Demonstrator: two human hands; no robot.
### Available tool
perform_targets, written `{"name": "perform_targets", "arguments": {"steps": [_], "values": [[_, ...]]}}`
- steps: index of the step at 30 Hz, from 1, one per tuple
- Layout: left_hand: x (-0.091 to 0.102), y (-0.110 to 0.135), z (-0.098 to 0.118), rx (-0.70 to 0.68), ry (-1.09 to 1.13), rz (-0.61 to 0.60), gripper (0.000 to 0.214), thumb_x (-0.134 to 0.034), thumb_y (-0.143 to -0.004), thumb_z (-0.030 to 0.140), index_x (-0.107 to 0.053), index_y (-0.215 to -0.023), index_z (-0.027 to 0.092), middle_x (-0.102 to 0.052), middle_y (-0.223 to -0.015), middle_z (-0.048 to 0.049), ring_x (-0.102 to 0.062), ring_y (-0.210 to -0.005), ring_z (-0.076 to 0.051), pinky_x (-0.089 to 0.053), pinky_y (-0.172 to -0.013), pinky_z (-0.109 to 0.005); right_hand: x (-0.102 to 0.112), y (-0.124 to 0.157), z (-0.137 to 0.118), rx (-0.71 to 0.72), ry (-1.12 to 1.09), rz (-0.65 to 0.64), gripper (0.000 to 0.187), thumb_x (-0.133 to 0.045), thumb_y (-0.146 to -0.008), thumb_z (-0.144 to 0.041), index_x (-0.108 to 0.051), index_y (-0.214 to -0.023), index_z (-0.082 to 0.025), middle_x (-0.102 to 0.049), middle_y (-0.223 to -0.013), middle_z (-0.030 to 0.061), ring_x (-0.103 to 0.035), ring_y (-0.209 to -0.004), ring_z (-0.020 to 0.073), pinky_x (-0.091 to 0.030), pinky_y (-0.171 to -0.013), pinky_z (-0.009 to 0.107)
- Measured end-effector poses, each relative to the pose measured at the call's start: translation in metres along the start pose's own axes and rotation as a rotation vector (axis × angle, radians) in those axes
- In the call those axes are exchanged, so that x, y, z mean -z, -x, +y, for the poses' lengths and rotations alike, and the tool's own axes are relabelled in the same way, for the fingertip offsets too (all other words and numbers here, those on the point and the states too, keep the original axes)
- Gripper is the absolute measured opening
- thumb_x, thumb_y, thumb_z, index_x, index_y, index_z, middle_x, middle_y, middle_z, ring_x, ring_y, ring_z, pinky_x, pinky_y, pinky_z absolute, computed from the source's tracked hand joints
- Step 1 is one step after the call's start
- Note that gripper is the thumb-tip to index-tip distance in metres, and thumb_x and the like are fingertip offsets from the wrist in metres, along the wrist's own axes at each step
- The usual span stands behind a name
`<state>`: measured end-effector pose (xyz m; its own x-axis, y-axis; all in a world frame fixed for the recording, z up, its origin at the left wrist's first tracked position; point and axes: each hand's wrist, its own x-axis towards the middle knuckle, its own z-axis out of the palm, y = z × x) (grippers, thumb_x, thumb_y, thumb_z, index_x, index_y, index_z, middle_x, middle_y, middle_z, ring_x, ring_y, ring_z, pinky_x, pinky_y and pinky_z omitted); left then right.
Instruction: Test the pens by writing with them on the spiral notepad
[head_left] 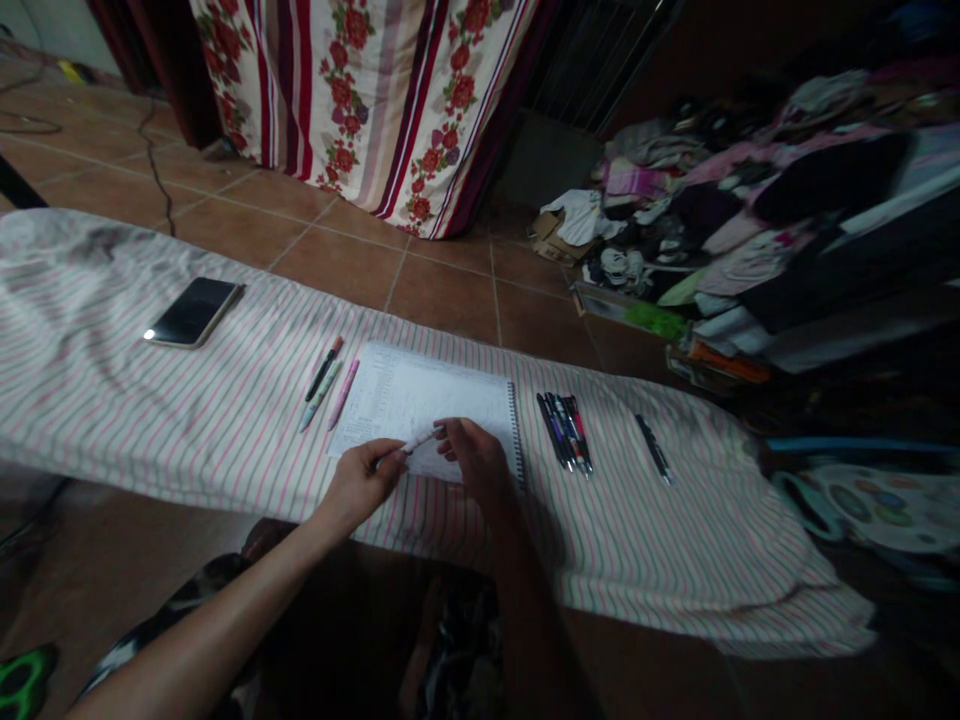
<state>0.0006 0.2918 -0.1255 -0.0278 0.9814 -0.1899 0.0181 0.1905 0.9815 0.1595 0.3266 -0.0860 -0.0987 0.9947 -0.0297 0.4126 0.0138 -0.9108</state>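
Observation:
Above the lower part of a spiral notebook (442, 395) I hold a slim, light-coloured pen (421, 438) between both hands. The thumb and fingers of my left hand (370, 475) pinch its left end. At its other end, the fingertips of my right hand (474, 452) are closed on it. Writing covers the notebook's page, and the wire binding runs down its right side. Left of the page lie a pink pen (343, 395), a pale patterned pen (320, 396) and a dark pen with an orange end (324, 369).
A bundle of several pens (566, 433) lies right of the notebook, with a single black pen (655, 450) farther right. A phone (193, 312) rests at the left on the striped cloth (262, 400). Beyond are a floral curtain (375, 100) and a clothes heap (720, 190).

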Motion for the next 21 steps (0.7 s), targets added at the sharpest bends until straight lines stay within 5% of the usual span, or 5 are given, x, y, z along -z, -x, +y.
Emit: {"name": "perform_targets", "arguments": {"steps": [4,10,21], "values": [[0.0,-0.004,-0.005,0.045,0.106,-0.092,0.035,-0.055,-0.073,0.044,-0.064,-0.083,0.011,-0.049,-0.052,0.0029,-0.039,-0.042,-0.007,-0.029,-0.042,-0.02,-0.003,-0.002,0.003,0.018,-0.091,0.007,0.032,-0.053,-0.077,-0.039,-0.063,-0.098,-0.017,-0.065,-0.073,0.0037,-0.061,-0.067,0.0157,-0.048,-0.062,0.027],[0.0,-0.005,-0.009,0.051,0.161,-0.153,0.035,-0.055,-0.075,0.045,-0.061,-0.083,0.011,-0.045,-0.051,0.0042,-0.035,-0.043,-0.005,-0.026,-0.041,-0.018,-0.003,-0.002,0.004,0.001,-0.134,0.065,0.022,-0.058,-0.073,-0.032,-0.068,-0.087,-0.019,-0.067,-0.074,0.0033,-0.061,-0.067,0.0158,-0.049,-0.063,0.027],[0.0,0.002,0.001,-0.012,-0.021,-0.014,0.031,-0.054,-0.074,0.041,-0.066,-0.083,0.013,-0.054,-0.052,0.0012,-0.044,-0.044,-0.01,-0.033,-0.042,-0.02,-0.001,-0.002,0.004,0.012,-0.089,0.038,0.021,-0.057,-0.073,-0.037,-0.065,-0.08,-0.018,-0.067,-0.073,0.0032,-0.061,-0.068,0.0166,-0.047,-0.064,0.028]]}}
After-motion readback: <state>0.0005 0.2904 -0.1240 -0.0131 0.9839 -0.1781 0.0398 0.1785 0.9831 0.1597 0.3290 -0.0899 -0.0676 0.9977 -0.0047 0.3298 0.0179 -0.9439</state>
